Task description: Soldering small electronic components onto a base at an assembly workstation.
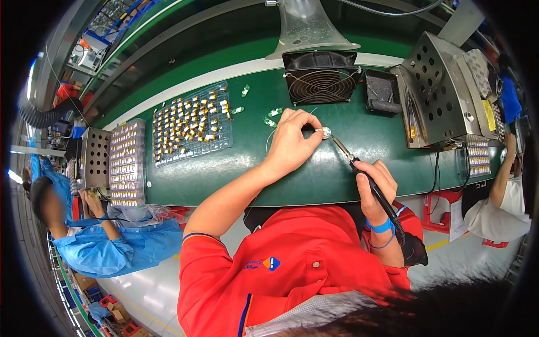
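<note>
My left hand (293,139) reaches over the green bench, thumb and index finger pinched at a small round silvery part (326,133). Finer detail of that part is too small to tell. A thin pale wire loops beside this hand. In my right hand (375,188) is a soldering iron (344,150), held like a pen, its black handle and cord running back past my wrist. The iron's tip points at the silvery part, close to or touching it. Just beyond my left hand lie several small green-and-white components (270,122).
A clear tray (193,154) full of small yellow-and-white components lies left, another tray (127,163) beyond it. At the back stand a black fan (321,84), a black box (383,92) and a perforated metal housing (435,84). People sit at both sides.
</note>
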